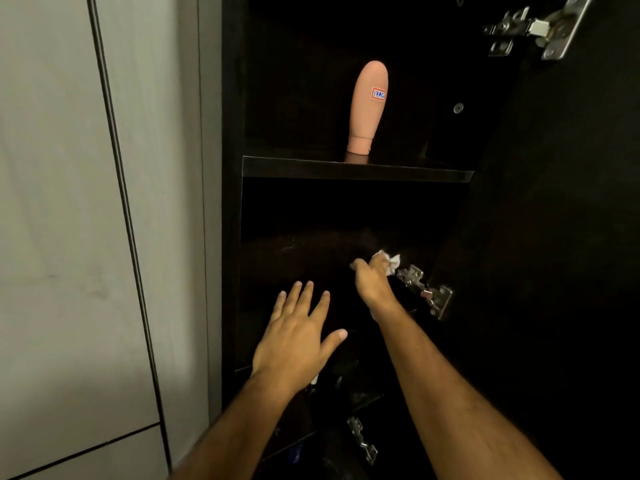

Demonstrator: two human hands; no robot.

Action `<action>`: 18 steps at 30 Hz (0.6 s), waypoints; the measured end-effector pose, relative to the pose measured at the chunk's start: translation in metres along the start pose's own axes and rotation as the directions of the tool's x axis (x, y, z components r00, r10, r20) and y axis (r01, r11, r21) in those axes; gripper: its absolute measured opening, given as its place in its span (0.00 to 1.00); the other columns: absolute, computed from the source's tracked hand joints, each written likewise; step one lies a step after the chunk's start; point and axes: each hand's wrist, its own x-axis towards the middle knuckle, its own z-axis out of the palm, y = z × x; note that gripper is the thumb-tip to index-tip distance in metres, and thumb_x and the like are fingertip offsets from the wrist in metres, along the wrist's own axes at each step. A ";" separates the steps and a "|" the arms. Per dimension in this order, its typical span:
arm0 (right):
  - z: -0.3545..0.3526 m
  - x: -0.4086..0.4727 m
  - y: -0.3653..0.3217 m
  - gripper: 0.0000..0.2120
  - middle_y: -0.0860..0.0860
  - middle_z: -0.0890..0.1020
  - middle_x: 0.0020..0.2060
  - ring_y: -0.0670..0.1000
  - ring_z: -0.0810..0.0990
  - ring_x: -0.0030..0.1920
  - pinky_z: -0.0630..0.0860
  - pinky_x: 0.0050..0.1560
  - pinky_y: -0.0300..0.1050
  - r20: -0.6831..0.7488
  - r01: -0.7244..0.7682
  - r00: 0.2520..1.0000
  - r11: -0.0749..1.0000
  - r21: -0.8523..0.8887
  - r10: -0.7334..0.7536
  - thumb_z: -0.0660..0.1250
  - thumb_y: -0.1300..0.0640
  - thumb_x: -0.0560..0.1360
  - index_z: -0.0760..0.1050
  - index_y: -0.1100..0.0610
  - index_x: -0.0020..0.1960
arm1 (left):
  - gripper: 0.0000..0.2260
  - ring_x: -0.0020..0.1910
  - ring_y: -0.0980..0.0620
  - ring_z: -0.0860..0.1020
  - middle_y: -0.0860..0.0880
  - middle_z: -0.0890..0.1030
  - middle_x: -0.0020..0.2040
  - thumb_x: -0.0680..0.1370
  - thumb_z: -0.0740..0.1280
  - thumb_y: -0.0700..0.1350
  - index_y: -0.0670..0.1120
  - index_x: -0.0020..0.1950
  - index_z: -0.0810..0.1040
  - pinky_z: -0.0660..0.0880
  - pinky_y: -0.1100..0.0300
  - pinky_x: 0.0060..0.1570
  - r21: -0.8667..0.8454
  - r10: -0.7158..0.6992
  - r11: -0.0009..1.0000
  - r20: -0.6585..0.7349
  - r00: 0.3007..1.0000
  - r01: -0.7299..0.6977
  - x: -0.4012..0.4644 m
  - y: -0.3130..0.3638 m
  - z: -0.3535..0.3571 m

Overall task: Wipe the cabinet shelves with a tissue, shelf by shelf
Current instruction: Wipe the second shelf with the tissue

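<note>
Head view, dark cabinet [346,209] with door swung open toward 3 o'clock. Mid-wipe on the middle shelf [298,258], by the look of it. Right hand [372,278] reaching deep into that compartment, fingers [379,263] curled round a crumpled white tissue [391,261] and pinching it, wad pressed down at roughly 2 o'clock of the shelf, just beside the lower hinge [426,292]. Left hand [298,327] hovering at the shelf's front edge, about 7 o'clock of the right hand, fingers straight and spread, holding nothing; contact with the shelf edge not resolvable in the dark.

Progress, as a judgement: cannot tell from surface sheen which shelves are already clean, too dim. Upper shelf [356,168] at 12 o'clock: no visible dust or streaks, status unknown. Likely left: rest of middle shelf toward 9 o'clock, plus the lower shelf [363,400] at 6 o'clock.

Contents:
- Upper compartment: one peach-coloured tube bottle [367,109], standing cap-down, upright, small sticker on its side. Would need lifting to wipe under it.
- Middle compartment: nothing seen but hand and tissue.
- Lower compartment: dark unclear items, a bit of blue; not identifiable.
</note>
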 end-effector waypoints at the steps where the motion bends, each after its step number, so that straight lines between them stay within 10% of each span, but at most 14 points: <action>1: -0.002 -0.002 0.000 0.37 0.54 0.70 0.58 0.50 0.73 0.55 0.72 0.52 0.44 0.020 -0.092 0.996 0.994 0.066 0.091 0.60 0.44 0.71 0.56 0.60 0.74 | 0.31 0.78 0.51 0.38 0.47 0.45 0.80 0.80 0.45 0.65 0.52 0.79 0.45 0.38 0.51 0.76 -0.017 -0.004 1.000 -0.008 1.000 0.004 0.000 0.000 0.000; 5: -0.019 0.015 -0.024 0.18 0.51 0.72 0.54 0.43 0.71 0.45 0.65 0.39 0.36 -0.071 -0.077 0.992 0.953 0.294 0.102 0.57 0.52 0.80 0.66 0.58 0.67 | 0.30 0.78 0.51 0.39 0.47 0.46 0.80 0.81 0.46 0.64 0.52 0.79 0.45 0.39 0.52 0.77 -0.054 -0.007 0.999 -0.030 1.000 0.005 0.000 -0.001 0.000; 9: -0.020 0.017 -0.057 0.29 0.54 0.67 0.68 0.51 0.68 0.65 0.69 0.61 0.48 -0.175 0.098 0.983 0.966 0.241 -0.056 0.60 0.46 0.74 0.64 0.58 0.71 | 0.29 0.78 0.52 0.39 0.47 0.46 0.80 0.82 0.47 0.62 0.52 0.79 0.45 0.38 0.52 0.76 -0.052 -0.013 0.999 -0.039 0.999 0.011 0.001 0.000 0.000; 12: -0.027 0.014 -0.065 0.20 0.53 0.67 0.63 0.50 0.68 0.62 0.66 0.61 0.45 -0.226 0.318 0.927 0.947 0.052 -0.299 0.57 0.51 0.80 0.66 0.60 0.68 | 0.29 0.78 0.52 0.39 0.47 0.46 0.80 0.82 0.48 0.62 0.52 0.79 0.46 0.37 0.53 0.76 -0.055 -0.024 0.998 -0.048 0.999 0.022 0.001 0.000 0.001; 18: -0.008 0.014 -0.014 0.35 0.50 0.35 0.78 0.49 0.35 0.77 0.39 0.77 0.51 -0.100 0.324 0.940 0.945 -0.047 -0.327 0.46 0.39 0.82 0.33 0.53 0.79 | 0.30 0.78 0.53 0.39 0.47 0.47 0.80 0.80 0.45 0.63 0.52 0.79 0.47 0.34 0.56 0.73 -0.052 -0.039 0.998 -0.075 0.996 0.035 0.002 -0.001 0.002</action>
